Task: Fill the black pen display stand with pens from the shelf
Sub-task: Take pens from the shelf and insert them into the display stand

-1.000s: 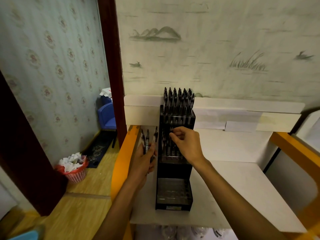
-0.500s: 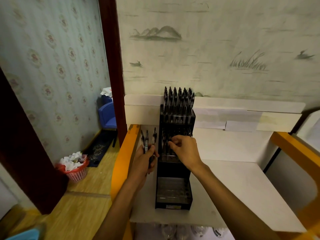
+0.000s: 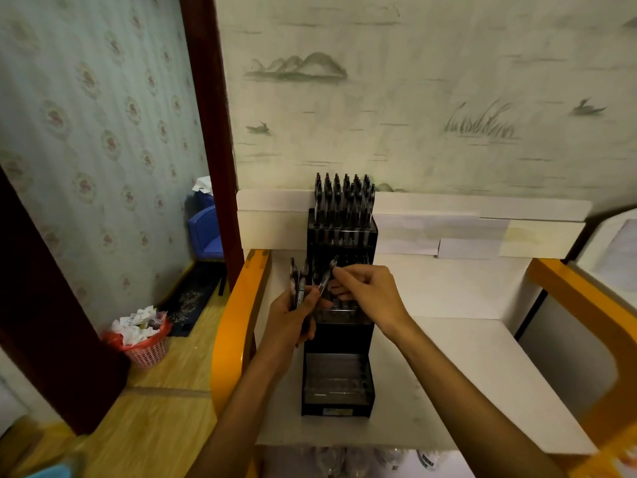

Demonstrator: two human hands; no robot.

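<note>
While the left hand point(image 3: 293, 317) grips a small bundle of pens point(image 3: 299, 286) just left of the black pen display stand point(image 3: 339, 326), the right hand point(image 3: 370, 294) comes across and pinches one pen point(image 3: 326, 277) by its upper end, thumb and forefinger closed on it! That pinched pen leans out of the bundle, tilted up and to the right, its lower part blurred where it meets the left fingers. Both hands sit right in front of the stand's middle tier, and whether that tier is full cannot be told behind them. Up top, the back tier is packed with upright pens point(image 3: 344, 198), caps bristling above the rim. Down low, the front tier point(image 3: 337, 377) shows bare slots. The stand rests on a white shelf point(image 3: 465, 374) with an orange edge point(image 3: 238, 326), backed by white board against wallpaper painted with hills and reeds. Off left, a wooden floor, a pink basket point(image 3: 144, 346) heaped with crumpled paper, and a blue chair point(image 3: 206, 236) beyond the dark door frame.
</note>
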